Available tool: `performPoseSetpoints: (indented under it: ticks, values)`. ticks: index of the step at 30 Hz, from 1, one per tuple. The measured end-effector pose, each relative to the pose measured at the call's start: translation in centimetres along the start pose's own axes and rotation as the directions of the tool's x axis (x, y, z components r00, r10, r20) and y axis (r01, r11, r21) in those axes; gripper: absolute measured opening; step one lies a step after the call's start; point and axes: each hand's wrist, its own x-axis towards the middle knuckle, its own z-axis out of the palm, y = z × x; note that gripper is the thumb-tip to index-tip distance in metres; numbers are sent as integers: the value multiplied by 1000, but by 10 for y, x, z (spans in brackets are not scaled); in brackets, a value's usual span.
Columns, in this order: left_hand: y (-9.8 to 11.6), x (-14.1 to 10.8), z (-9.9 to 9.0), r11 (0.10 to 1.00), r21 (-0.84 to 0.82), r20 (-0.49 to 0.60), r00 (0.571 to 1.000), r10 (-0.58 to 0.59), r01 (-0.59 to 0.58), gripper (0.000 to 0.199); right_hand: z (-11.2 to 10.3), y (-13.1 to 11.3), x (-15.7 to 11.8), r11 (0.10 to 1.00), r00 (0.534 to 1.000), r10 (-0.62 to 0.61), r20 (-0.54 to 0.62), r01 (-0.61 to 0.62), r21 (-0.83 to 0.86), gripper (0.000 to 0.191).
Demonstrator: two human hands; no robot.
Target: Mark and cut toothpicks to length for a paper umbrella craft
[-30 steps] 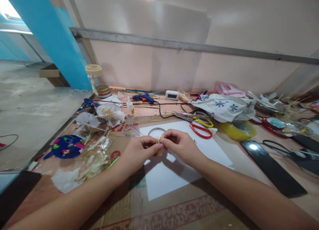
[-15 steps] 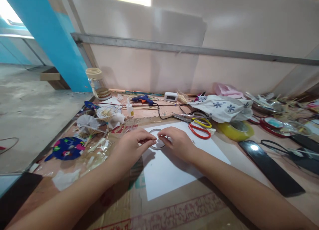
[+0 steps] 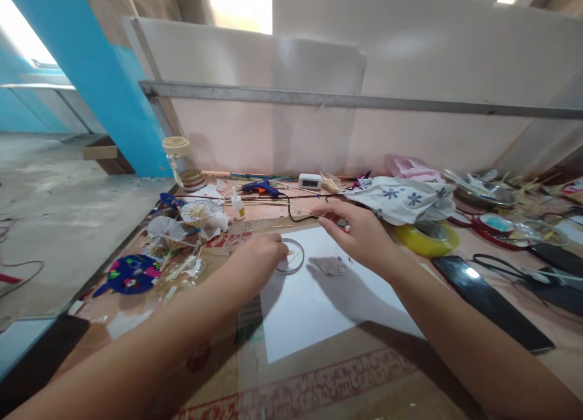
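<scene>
My left hand (image 3: pixel 262 256) has its fingers closed on the left side of a thin round ring (image 3: pixel 302 259), which is over a white paper sheet (image 3: pixel 296 323). My right hand (image 3: pixel 357 229) is raised above the sheet's far right part, thumb and fingers pinched near the scissors; whatever is between the fingertips is too small to make out. A small scrap of patterned cloth (image 3: pixel 331 265) lies on the sheet between the hands. The scissors are mostly hidden behind my right hand.
Beyond the sheet are a glue bottle (image 3: pixel 238 205), a blue glue gun (image 3: pixel 260 188) and a white timer (image 3: pixel 310 181). Yellow tape (image 3: pixel 426 238), patterned cloth (image 3: pixel 403 199) and a black phone (image 3: pixel 492 301) lie right. Small fans and a blue fabric piece (image 3: pixel 133 274) are left.
My right hand has left the ring and moved up and right, over the scissors. The cloth scrap now shows on the sheet. My left hand still holds the ring. The view has tilted up slightly.
</scene>
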Motion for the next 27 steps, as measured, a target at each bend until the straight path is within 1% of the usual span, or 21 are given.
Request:
performPoseSetpoints:
  ticks: [2, 4, 7, 11, 13, 14, 15, 20, 24, 27]
  values:
    - [0, 4, 1, 1000, 15, 32, 999, 1, -2, 19, -7, 1, -1, 1000, 1000, 28, -8, -28, -10, 19]
    - [2, 2, 1, 999, 33, 47, 999, -9, 8, 19, -13, 4, -2, 998, 998, 63, -12, -63, -8, 19]
    - [15, -9, -3, 997, 69, 83, 996, -20, 15, 22, -19, 8, -3, 994, 994, 105, 23, -104, -32, 19]
    - [44, -31, -4, 995, 96, 208, 978, 15, -36, 25, -21, 12, -3, 985, 984, 154, 92, -145, -99, 19]
    - [55, -38, 0, 988, 130, 318, 947, 34, -80, 27, -19, 13, -3, 982, 976, 169, 135, -155, -108, 19]
    - [59, -41, 4, 986, 139, 352, 935, 39, -94, 27, -18, 13, -3, 982, 972, 171, 159, -155, -107, 18]
    - [62, -43, 7, 984, 146, 364, 931, 37, -97, 27, -16, 12, -3, 983, 968, 169, 184, -151, -108, 18]
    - [65, -47, 19, 980, 180, 334, 943, 18, -82, 29, -5, 8, -8, 989, 948, 119, 294, -88, -116, 21]
    - [69, -52, 24, 975, 208, 289, 957, 18, -81, 31, 8, 7, -13, 991, 940, 81, 332, -40, -127, 21]
    - [71, -54, 26, 973, 206, 273, 961, 43, -103, 26, 16, 6, -11, 990, 929, 57, 364, -5, -144, 20]
